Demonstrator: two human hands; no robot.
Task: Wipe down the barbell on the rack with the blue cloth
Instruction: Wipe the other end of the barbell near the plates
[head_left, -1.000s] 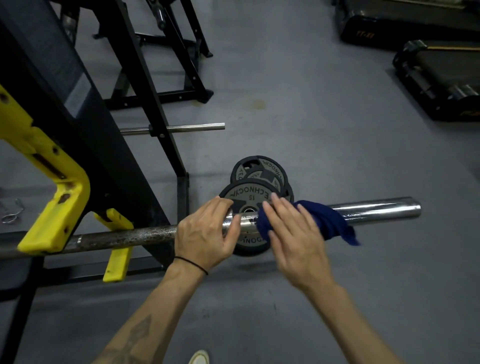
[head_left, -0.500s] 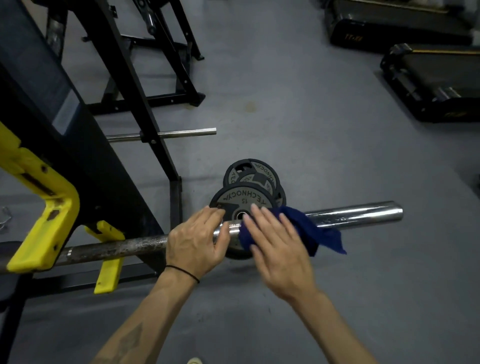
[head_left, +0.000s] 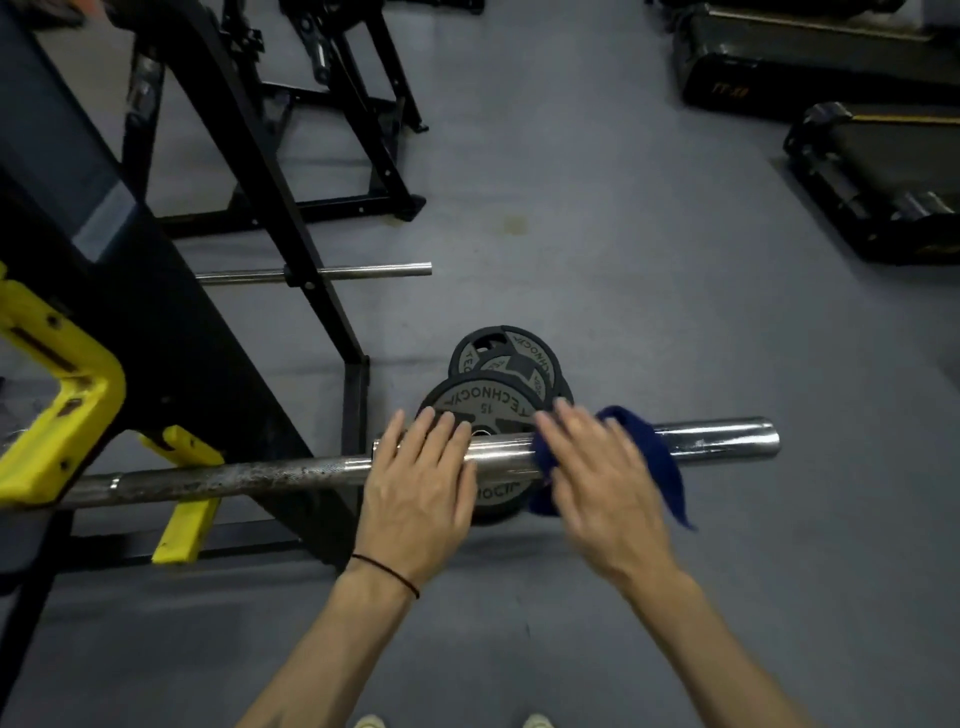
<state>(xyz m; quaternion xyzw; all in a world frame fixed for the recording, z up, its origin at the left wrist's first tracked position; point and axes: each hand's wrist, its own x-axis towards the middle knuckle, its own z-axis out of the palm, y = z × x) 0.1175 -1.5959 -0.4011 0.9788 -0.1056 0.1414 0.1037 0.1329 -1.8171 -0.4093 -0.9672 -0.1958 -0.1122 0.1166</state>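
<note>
Two hands on the barbell (head_left: 291, 475), which lies across the rack's yellow hooks (head_left: 62, 415). Left hand (head_left: 415, 499) lies flat, fingers straight, steadying the bar at the sleeve collar. Right hand (head_left: 602, 493), blurred, fingers straight, presses the blue cloth (head_left: 660, 457) draped over the chrome sleeve (head_left: 727, 439). Step in hand: wiping the sleeve, likely mid-stroke. Next probably calls for sliding the cloth out to the sleeve end, then the rusty shaft. Weight plates (head_left: 493, 395) lie on the floor behind.
</note>
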